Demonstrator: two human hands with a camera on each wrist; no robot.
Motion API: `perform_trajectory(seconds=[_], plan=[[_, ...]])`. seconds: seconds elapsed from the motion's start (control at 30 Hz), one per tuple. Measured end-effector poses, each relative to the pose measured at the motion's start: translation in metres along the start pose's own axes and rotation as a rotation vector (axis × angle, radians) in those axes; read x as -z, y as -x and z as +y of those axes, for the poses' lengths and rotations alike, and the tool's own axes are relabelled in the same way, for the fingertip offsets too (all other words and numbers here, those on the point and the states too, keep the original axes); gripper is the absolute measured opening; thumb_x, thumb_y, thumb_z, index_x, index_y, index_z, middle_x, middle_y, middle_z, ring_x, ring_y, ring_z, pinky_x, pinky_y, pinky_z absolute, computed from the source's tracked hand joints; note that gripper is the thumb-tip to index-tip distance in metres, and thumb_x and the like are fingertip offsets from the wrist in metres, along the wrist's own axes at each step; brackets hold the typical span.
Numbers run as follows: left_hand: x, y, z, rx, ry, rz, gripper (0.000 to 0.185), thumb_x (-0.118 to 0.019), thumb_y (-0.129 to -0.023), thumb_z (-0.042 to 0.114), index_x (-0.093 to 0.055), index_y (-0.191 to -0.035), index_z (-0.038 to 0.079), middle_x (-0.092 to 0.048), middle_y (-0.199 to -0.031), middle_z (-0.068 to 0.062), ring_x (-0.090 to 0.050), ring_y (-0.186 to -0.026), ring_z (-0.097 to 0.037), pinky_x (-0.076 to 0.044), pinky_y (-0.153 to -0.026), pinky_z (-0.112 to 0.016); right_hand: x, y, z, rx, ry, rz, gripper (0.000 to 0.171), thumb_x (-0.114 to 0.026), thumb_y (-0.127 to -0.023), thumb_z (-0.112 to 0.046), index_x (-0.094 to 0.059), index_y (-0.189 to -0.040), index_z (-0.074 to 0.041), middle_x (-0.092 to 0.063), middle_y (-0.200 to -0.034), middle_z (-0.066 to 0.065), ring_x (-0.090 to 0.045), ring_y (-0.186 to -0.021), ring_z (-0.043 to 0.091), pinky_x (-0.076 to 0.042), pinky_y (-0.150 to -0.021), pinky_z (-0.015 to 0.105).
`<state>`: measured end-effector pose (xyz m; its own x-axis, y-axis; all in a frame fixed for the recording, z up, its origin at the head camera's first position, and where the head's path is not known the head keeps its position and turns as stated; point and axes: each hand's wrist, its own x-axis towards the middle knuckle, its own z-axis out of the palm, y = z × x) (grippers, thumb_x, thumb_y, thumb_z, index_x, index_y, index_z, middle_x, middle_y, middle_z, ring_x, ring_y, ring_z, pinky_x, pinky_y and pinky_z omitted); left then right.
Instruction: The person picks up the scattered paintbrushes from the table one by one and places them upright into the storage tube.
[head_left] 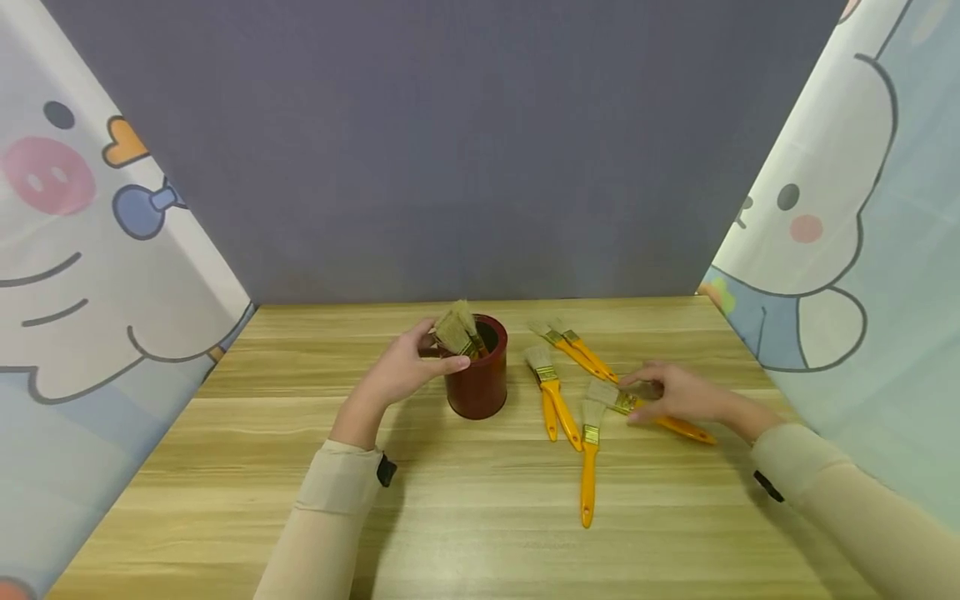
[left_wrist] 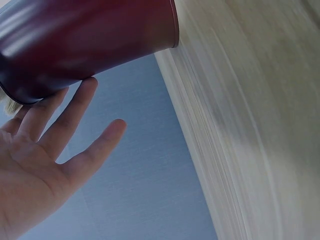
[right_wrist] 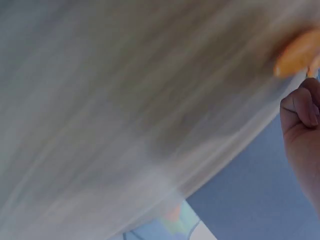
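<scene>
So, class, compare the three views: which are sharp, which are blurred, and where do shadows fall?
Head view: sharp, evenly lit, soft shadows on the table beside the red cup, edges slightly bent. Left wrist view: cup and left hand fairly clear, wood streaked. Right wrist view: heavy blur; only the right hand and an orange smear show.

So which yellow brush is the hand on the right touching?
The right hand covers the brush lying farthest right, its handle pointing right. The other brushes on the table lie untouched.
</scene>
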<state>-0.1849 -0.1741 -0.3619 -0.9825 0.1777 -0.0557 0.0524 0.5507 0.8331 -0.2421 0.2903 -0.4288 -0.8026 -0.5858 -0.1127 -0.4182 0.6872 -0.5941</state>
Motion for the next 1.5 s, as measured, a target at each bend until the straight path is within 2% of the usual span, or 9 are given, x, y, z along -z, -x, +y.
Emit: perform_trajectory(seconds=[0.07,0.13,0.33,0.47,0.6,0.73,1.07,1.27,1.5], plan=[[-0.001,0.0,-0.001,-0.003,0.003,0.003,0.094,-0.083,-0.09,0.055,-0.035,-0.166,0.029,-0.062,-0.152,-0.013,-0.059,-0.143,-0.033,-0.049,-0.116,-0.06,-0.004,-0.004,-0.002,-0.003,0.039,0.009,0.057,-0.089,-0.086,-0.046,-0.074,-0.133,-0.017,-0.063,-0.13,0.026,-0.063,-0.114,0.045,-0.056,-0.097,0.054],[-0.001,0.0,-0.002,-0.005,0.005,0.005,0.093,-0.083,-0.09,0.055,-0.035,-0.166,0.03,-0.063,-0.151,-0.012,-0.059,-0.142,-0.033,-0.05,-0.115,-0.059,-0.007,-0.008,-0.005,0.001,0.079,0.018,0.059,-0.088,-0.086,-0.05,-0.074,-0.132,-0.016,-0.061,-0.144,0.026,-0.057,-0.132,0.051,-0.05,-0.107,0.066],[0.0,0.0,-0.001,-0.003,0.004,0.005,0.097,-0.083,-0.09,0.056,-0.032,-0.168,0.029,-0.061,-0.152,-0.013,-0.058,-0.143,-0.034,-0.049,-0.115,-0.06,-0.006,-0.017,-0.011,0.009,0.125,0.035,0.053,-0.087,-0.088,-0.048,-0.075,-0.126,-0.013,-0.066,-0.114,0.007,-0.062,-0.099,0.023,-0.055,-0.088,0.045],[0.0,-0.001,0.001,-0.007,0.012,0.003,0.096,-0.083,-0.09,0.055,-0.033,-0.167,0.029,-0.062,-0.152,-0.013,-0.059,-0.143,-0.034,-0.049,-0.115,-0.06,0.0,-0.016,-0.009,0.013,0.105,0.057,0.047,-0.088,-0.089,-0.037,-0.075,-0.123,-0.008,-0.068,-0.118,0.007,-0.063,-0.103,0.02,-0.055,-0.089,0.041],[0.001,-0.001,0.001,-0.008,0.016,0.004,0.095,-0.083,-0.09,0.054,-0.033,-0.167,0.03,-0.063,-0.151,-0.013,-0.061,-0.14,-0.033,-0.05,-0.114,-0.059,0.008,-0.015,-0.009,-0.009,-0.007,0.072,0.047,-0.088,-0.089,-0.028,-0.073,-0.127,-0.004,-0.068,-0.114,0.01,-0.052,-0.082,0.014,-0.046,-0.07,0.029],[0.001,0.0,-0.003,-0.002,0.01,-0.001,0.097,-0.083,-0.09,0.056,-0.031,-0.168,0.029,-0.063,-0.151,-0.013,-0.061,-0.14,-0.033,-0.051,-0.113,-0.058,0.02,-0.015,-0.016,-0.003,-0.072,0.094,0.047,-0.087,-0.09,-0.024,-0.071,-0.128,-0.002,-0.055,-0.093,0.006,-0.034,-0.066,0.009,-0.034,-0.059,0.027],[0.002,-0.002,-0.005,-0.009,0.02,0.008,0.096,-0.083,-0.089,0.057,-0.034,-0.167,0.029,-0.063,-0.151,-0.013,-0.061,-0.14,-0.033,-0.052,-0.112,-0.058,0.063,-0.027,-0.066,-0.006,-0.074,0.131,0.046,-0.087,-0.09,-0.026,-0.07,-0.128,-0.006,-0.039,-0.077,0.001,-0.035,-0.067,0.011,-0.034,-0.065,0.03],[0.002,-0.003,-0.005,-0.017,0.018,0.008,0.095,-0.083,-0.09,0.055,-0.034,-0.167,0.029,-0.063,-0.15,-0.013,-0.062,-0.139,-0.033,-0.053,-0.111,-0.057,0.08,-0.042,-0.101,0.043,-0.062,0.167,0.043,-0.088,-0.09,-0.03,-0.053,-0.094,-0.005,-0.037,-0.08,0.003,-0.036,-0.069,0.015,-0.034,-0.066,0.031],[0.0,-0.003,-0.002,-0.025,0.034,0.0,0.091,-0.085,-0.089,0.053,-0.037,-0.165,0.032,-0.067,-0.146,-0.01,-0.065,-0.135,-0.03,-0.054,-0.11,-0.056,0.088,-0.065,-0.143,0.085,-0.146,0.197,0.053,-0.088,-0.09,-0.035,-0.044,-0.09,-0.006,-0.031,-0.077,0.003,-0.03,-0.069,0.016,-0.032,-0.066,0.033]])
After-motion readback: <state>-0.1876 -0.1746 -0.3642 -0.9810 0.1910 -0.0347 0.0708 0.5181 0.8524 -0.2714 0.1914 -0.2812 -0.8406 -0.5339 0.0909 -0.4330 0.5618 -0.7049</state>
